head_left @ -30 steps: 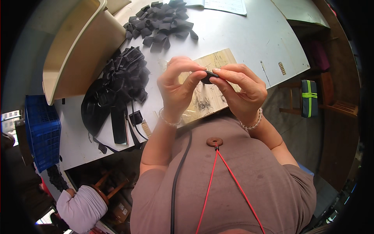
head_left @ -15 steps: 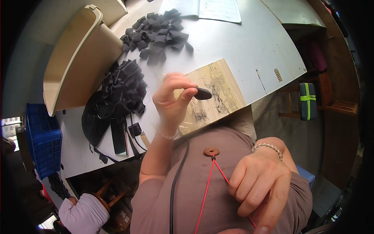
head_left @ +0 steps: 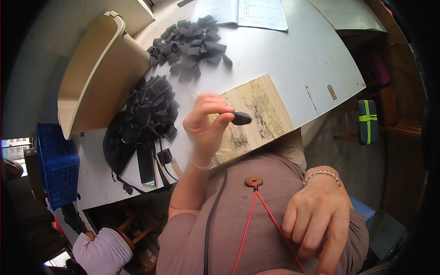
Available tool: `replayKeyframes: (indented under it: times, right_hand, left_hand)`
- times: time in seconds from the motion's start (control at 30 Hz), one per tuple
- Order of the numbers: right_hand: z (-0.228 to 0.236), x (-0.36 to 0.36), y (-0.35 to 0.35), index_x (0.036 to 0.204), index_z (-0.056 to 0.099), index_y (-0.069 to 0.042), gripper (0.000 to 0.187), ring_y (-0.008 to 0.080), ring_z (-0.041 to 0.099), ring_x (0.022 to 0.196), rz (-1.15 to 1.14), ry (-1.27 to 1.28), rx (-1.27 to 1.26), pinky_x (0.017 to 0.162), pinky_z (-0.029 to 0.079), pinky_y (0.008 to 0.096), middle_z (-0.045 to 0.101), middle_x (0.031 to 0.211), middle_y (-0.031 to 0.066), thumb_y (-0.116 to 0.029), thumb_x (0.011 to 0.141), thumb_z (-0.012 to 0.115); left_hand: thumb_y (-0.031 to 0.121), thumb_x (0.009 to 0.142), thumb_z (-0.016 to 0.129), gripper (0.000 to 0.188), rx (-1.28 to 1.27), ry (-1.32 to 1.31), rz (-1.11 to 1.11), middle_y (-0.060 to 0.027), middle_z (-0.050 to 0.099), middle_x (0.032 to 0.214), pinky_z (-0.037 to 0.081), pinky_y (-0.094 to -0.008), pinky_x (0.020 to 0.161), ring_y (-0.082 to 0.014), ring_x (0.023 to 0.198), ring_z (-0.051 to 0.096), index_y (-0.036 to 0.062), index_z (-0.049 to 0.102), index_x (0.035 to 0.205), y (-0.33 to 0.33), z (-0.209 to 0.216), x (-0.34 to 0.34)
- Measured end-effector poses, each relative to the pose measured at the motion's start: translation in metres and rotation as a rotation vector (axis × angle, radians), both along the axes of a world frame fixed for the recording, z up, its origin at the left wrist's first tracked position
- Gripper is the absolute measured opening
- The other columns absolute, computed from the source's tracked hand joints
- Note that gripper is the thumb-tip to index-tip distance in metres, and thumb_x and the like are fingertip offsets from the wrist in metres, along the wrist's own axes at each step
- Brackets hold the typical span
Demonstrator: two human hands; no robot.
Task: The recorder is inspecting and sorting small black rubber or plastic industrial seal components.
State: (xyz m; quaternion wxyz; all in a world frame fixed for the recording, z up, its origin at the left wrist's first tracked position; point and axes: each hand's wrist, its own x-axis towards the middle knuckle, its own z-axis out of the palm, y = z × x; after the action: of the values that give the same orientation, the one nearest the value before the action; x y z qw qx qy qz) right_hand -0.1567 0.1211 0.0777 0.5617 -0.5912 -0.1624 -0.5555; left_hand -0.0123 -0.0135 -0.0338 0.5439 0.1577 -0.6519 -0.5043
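My left hand [head_left: 208, 117] is closed, pinching a small dark folded fabric piece [head_left: 241, 118] between thumb and fingers. It hovers over the near left part of a wooden board [head_left: 275, 103] with black thread scraps scattered on it. Held back against my torso, my right hand [head_left: 316, 215] shows its back, the forefinger stretched downward and the other fingers loosely bent. Nothing shows in it. Beyond the left hand lies a loose pile of black fabric pieces [head_left: 190, 48]. Left of that hand, a denser heap of black pieces [head_left: 153, 107] sits by dark cloth.
A beige plastic bin [head_left: 98, 78] stands on the white table [head_left: 302, 59] at left. An open notebook [head_left: 261, 13] lies at the far edge. A phone [head_left: 145, 165] rests near the heap. A blue crate [head_left: 57, 165] and another person [head_left: 103, 252] are at left.
The whole view has shifted slightly, with things now a little lower and to the right. My left hand still pinches the fabric piece; my right hand keeps nearly the same pose.
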Motion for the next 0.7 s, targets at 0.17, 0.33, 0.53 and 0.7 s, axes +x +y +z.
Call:
replayKeyframes:
  times: [0.17,0.33,0.53,0.7]
  right_hand:
    - [-0.02,-0.016,-0.006,0.09,0.067,0.002,0.02,0.018,0.057,0.068,-1.02,0.277,0.213,0.058,0.045,0.026,0.059,0.081,0.012,0.0,0.07,0.069]
    - [-0.05,-0.005,-0.042,0.097,0.067,-0.003,0.034,0.0155,0.06,0.073,-1.472,0.739,0.228,0.061,0.048,0.0249,0.061,0.087,0.0087,-0.004,0.065,0.079]
    - [-0.063,0.007,-0.052,0.081,0.068,-0.002,0.016,0.0143,0.06,0.061,-1.536,0.696,0.244,0.053,0.047,0.0239,0.062,0.072,0.0059,0.001,0.067,0.076]
    - [-0.065,0.008,-0.052,0.08,0.067,-0.002,0.015,0.0143,0.06,0.06,-1.562,0.72,0.239,0.052,0.047,0.024,0.062,0.072,0.0063,0.001,0.067,0.076]
  left_hand:
    - [0.006,0.071,0.076,0.015,-0.025,0.002,-0.003,-0.0039,0.063,0.076,0.041,-0.0307,0.077,-0.0187,0.08,0.053,0.0028,0.063,0.079,0.001,0.004,0.0]
    - [0.006,0.071,0.076,0.015,-0.037,-0.02,-0.007,-0.0035,0.063,0.076,0.042,-0.0311,0.077,-0.0186,0.08,0.053,0.0033,0.063,0.079,0.002,0.001,-0.001]
    - [0.01,0.075,0.074,0.013,0.048,-0.006,-0.028,-0.0029,0.063,0.077,0.042,-0.0296,0.076,-0.0173,0.08,0.053,0.0033,0.063,0.08,0.001,-0.011,-0.003]
    - [0.017,0.081,0.07,0.015,0.127,0.052,-0.095,-0.0027,0.062,0.079,0.042,-0.0284,0.075,-0.0158,0.081,0.052,0.0032,0.063,0.083,0.005,-0.017,-0.01]
